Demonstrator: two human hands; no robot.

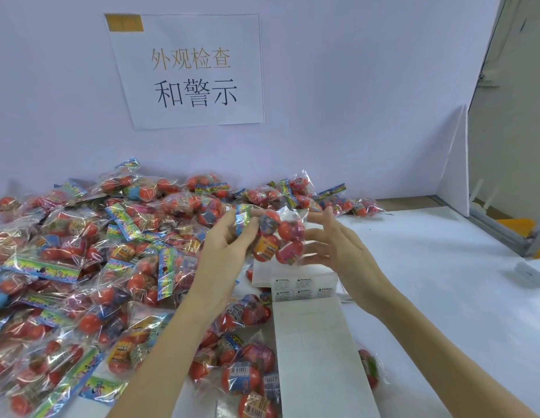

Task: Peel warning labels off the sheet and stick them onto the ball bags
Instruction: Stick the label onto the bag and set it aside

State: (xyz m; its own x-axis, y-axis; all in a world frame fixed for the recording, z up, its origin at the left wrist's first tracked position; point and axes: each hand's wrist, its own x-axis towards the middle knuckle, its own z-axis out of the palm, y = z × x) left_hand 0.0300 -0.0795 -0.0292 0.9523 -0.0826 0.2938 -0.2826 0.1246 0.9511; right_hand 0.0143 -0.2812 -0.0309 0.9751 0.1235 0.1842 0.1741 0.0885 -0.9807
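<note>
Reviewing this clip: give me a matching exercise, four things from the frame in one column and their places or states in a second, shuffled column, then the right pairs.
Things:
1. ball bag
2. label sheet
3. paper sign
4. bag pile

Places or states:
A. fixed to the back wall
B. heaped on the table's left side
C. held up between the left hand and right hand
D. lying on the table below the hands, a few warning labels left at its far end

Pairs: 1-C, 2-D, 3-A, 4-B
</note>
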